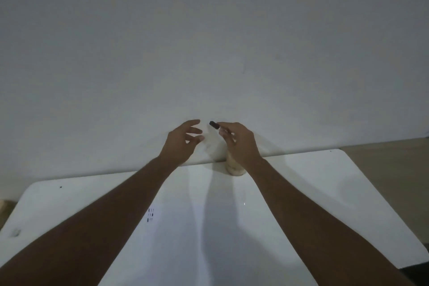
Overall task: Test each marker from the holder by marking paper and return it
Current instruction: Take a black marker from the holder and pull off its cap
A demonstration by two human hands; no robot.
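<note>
Wall (209, 30), plain and pale grey, fills the upper part of the view and meets the far edge of a white tabletop (313, 188) with rounded corners. Paper (176, 239), also white, lies near the tabletop's near edge, hard to tell from the surface; a small cluster of dark marks (150, 215) sits on it beside the left forearm, too small to read as writing. Both bare forearms reach from the near edge towards the far edge. The right hand (239, 141) is closed around a marker (214, 125), whose dark end sticks out past the fingertips towards the left; no label on it can be made out. The left hand (182, 140) is empty, fingers spread apart, just beside the marker's tip and not touching it. Below the right hand a pale beige holder (234, 167) stands at the tabletop's far edge, against the wall, mostly hidden by the wrist.
</note>
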